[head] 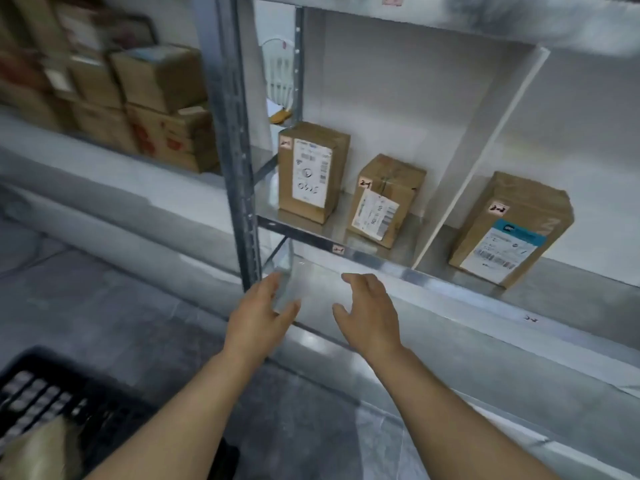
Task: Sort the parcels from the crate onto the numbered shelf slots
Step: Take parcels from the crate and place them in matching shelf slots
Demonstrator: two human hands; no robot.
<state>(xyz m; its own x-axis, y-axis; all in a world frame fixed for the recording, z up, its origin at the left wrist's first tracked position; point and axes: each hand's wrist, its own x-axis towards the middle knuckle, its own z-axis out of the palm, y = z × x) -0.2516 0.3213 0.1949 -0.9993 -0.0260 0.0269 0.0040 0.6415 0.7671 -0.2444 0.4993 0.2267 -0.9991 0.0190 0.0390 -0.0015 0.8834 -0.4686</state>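
Two brown parcels stand in the shelf slot labelled 2-1 (pixel 338 250): a tall parcel (pixel 311 171) on the left and a smaller tilted parcel (pixel 384 199) beside it. Right of a white divider (pixel 485 154), a third parcel (pixel 509 230) with a blue-and-white label stands in the neighbouring slot. My left hand (pixel 258 317) and my right hand (pixel 372 313) hover empty below the shelf's front edge, fingers relaxed and spread. The black crate (pixel 38 393) sits at the bottom left with a tan parcel (pixel 38 452) inside it.
The grey metal upright (pixel 239 150) of the shelf rises just left of my hands. Stacked cardboard boxes (pixel 138 105) fill the neighbouring rack at the upper left. A lower shelf level (pixel 450 341) runs beneath my hands. Grey floor lies below.
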